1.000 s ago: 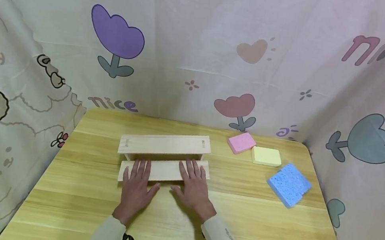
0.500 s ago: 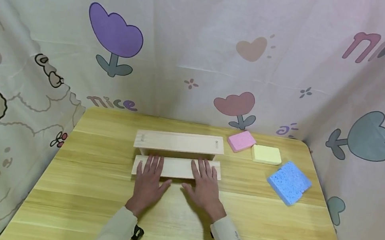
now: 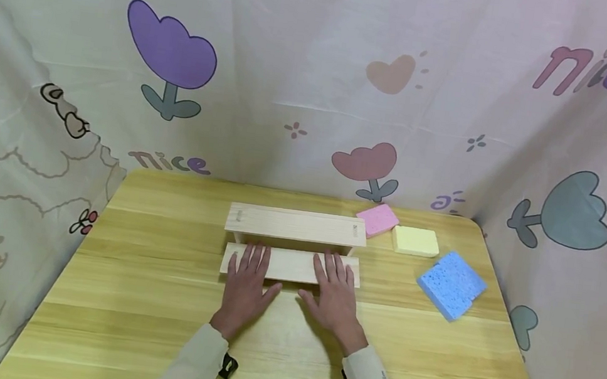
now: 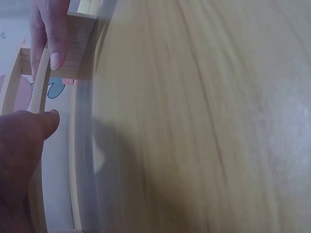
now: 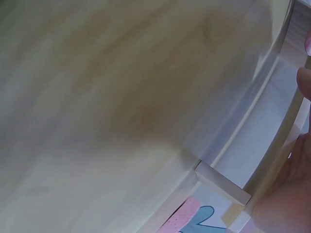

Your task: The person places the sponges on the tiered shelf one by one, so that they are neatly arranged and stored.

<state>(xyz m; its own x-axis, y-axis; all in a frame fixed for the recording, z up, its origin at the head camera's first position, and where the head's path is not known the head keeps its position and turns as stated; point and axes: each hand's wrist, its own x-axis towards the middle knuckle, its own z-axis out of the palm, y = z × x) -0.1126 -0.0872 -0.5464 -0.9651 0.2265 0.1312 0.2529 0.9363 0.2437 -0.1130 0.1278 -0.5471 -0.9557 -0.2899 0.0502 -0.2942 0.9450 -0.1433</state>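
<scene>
A pale two-tier wooden shelf [image 3: 296,224] stands on the table, its long planks lying left to right. My left hand [image 3: 243,289] rests flat with straight fingers on the left part of the lower front plank [image 3: 289,266]. Toward that plank's right end lies my right hand [image 3: 337,298], likewise with straight fingers. Both thumbs point inward, near the plank's front edge. In the left wrist view, the left thumb [image 4: 48,121] is beside the plank's edge. The right wrist view shows a short wooden crosspiece [image 5: 223,183] under the shelf.
Behind the shelf's right end is a pink sponge [image 3: 379,220], partly covered from view. A yellow sponge [image 3: 415,242] and a larger blue sponge [image 3: 452,287] lie farther right on the wooden table [image 3: 150,322]. A printed curtain [image 3: 275,53] hangs around the table.
Both hands and the wooden shelf have moved to the right together. The shelf has turned slightly, so its planks now run level across the head view. The sponges stay in place.
</scene>
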